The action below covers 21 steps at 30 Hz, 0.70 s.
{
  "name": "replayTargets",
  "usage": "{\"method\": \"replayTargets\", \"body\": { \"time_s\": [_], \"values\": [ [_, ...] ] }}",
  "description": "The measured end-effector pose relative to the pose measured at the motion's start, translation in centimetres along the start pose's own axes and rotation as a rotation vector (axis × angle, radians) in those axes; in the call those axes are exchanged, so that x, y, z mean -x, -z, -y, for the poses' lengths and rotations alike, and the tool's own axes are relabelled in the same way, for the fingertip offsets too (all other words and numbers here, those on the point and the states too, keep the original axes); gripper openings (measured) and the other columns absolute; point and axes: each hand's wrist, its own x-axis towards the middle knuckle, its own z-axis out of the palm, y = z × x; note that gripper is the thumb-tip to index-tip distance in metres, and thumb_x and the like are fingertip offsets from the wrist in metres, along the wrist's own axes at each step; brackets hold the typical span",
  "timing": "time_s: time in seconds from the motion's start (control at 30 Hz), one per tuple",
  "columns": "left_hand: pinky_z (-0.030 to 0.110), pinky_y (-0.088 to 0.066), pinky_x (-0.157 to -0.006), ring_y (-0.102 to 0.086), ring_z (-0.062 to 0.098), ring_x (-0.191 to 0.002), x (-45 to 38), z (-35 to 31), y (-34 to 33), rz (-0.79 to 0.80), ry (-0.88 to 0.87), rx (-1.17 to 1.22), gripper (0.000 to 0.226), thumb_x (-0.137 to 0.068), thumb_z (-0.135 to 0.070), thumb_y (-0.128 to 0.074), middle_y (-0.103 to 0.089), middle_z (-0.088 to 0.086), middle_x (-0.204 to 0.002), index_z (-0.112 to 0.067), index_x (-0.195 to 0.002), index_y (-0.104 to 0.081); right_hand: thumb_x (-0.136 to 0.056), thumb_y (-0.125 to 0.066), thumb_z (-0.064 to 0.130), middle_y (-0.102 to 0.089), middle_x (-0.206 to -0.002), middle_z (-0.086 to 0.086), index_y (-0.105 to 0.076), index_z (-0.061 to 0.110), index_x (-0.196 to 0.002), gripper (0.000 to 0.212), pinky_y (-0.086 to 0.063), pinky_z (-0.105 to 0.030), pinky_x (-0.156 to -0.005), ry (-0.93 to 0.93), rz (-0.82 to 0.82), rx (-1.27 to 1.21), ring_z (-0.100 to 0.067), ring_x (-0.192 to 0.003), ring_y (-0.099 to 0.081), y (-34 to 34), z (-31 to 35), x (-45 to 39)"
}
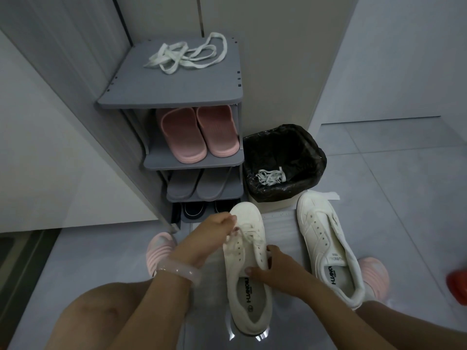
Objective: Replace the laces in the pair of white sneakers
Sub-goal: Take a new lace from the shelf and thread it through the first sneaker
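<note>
With the right hand (pixel 271 267) gripping the near sneaker (pixel 246 269) on the floor by its side, the left hand (pixel 214 229), fingers pinched on the lace (pixel 249 232), looks best off drawing it free one eyelet at a time, without yanking.
</note>
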Motion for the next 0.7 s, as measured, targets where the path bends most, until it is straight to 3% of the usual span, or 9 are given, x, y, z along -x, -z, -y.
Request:
{"method": "replayTargets", "body": {
  "time_s": [0.1,0.17,0.23,0.33,0.47,0.53,0.63,0.7],
  "values": [
    [0.01,-0.038,-0.051,-0.051,0.007,-0.058,-0.3,0.7,0.3,-0.136,-0.003,-0.158,0.03,-0.098,-0.017,-0.037,-0.062,0.001,-0.066,-0.007,-0.074,-0.052,-0.088,-0.058,0.041,-0.054,-0.121,0.004,-0.042,0.022,-0.126,0.045,-0.049,-0.017,-0.078,0.092,-0.014,-0.17,-0.008,-0.102,-0.054,0.7,0.7,0.2],
    [0.019,-0.043,-0.057,-0.053,0.01,-0.052,-0.2,1.3,0.1,-0.064,0.039,-0.181,0.03,-0.098,-0.023,-0.04,-0.063,0.001,-0.057,-0.008,-0.074,-0.049,-0.093,-0.052,0.033,-0.054,-0.118,0.002,-0.048,0.021,-0.123,0.033,-0.042,-0.013,-0.074,0.148,-0.25,-0.154,-0.008,-0.097,-0.052,1.2,1.0,-0.2],
    [0.023,-0.042,-0.055,-0.053,0.009,-0.044,-0.3,1.9,-0.2,-0.023,0.07,-0.349,0.03,-0.097,-0.029,-0.042,-0.059,-0.001,-0.056,-0.011,-0.074,-0.046,-0.091,-0.056,0.025,-0.056,-0.113,-0.001,-0.057,0.015,-0.118,0.029,-0.037,-0.009,-0.07,0.209,-0.423,-0.036,-0.007,-0.092,-0.051,1.6,1.2,-0.8],
    [0.026,-0.043,-0.057,-0.056,0.014,-0.051,-0.3,2.6,-1.2,-0.01,0.106,-0.598,0.033,-0.096,-0.042,-0.037,-0.06,0.003,-0.076,-0.013,-0.088,-0.049,-0.086,-0.062,0.019,-0.049,-0.1,0.003,-0.063,0.012,-0.108,0.023,-0.034,-0.002,-0.067,0.347,-0.374,0.171,-0.006,-0.088,-0.047,1.1,1.4,-1.3],
    [0.033,-0.049,-0.068,-0.061,0.026,-0.083,-0.5,3.6,-2.6,0.032,0.126,-0.629,0.046,-0.091,-0.053,-0.038,-0.06,0.011,-0.106,-0.013,-0.115,-0.041,-0.088,-0.058,0.012,-0.048,-0.092,0.0,-0.06,0.01,-0.09,0.004,-0.033,-0.008,-0.065,0.422,-0.374,0.24,-0.011,-0.084,-0.047,0.4,1.4,-1.7],
    [0.036,-0.053,-0.072,-0.061,0.025,-0.087,-0.6,3.5,-2.7,0.038,0.122,-0.57,0.046,-0.09,-0.05,-0.041,-0.059,0.009,-0.108,-0.016,-0.12,-0.038,-0.089,-0.054,0.008,-0.051,-0.085,0.001,-0.056,0.013,-0.08,0.011,-0.036,-0.01,-0.065,0.338,-0.356,-0.038,-0.012,-0.078,-0.049,0.5,1.4,-1.6],
    [0.027,-0.049,-0.058,-0.058,0.018,-0.07,-0.6,3.1,-2.9,0.067,0.086,-0.527,0.035,-0.092,-0.039,-0.042,-0.058,0.006,-0.097,-0.014,-0.116,-0.039,-0.092,-0.048,0.01,-0.052,-0.07,0.002,-0.058,0.012,-0.074,0.02,-0.038,-0.019,-0.063,0.147,-0.178,-0.683,-0.008,-0.066,-0.046,1.1,1.2,-0.9],
    [0.025,-0.044,-0.054,-0.056,0.018,-0.067,-0.5,2.8,-3.0,0.069,0.058,-0.526,0.027,-0.093,-0.035,-0.04,-0.057,0.007,-0.091,-0.013,-0.109,-0.039,-0.094,-0.047,0.009,-0.051,-0.068,-0.001,-0.058,0.011,-0.075,0.023,-0.036,-0.02,-0.062,0.094,-0.11,-0.884,-0.008,-0.062,-0.043,1.3,0.6,-1.0]
  ]
}}
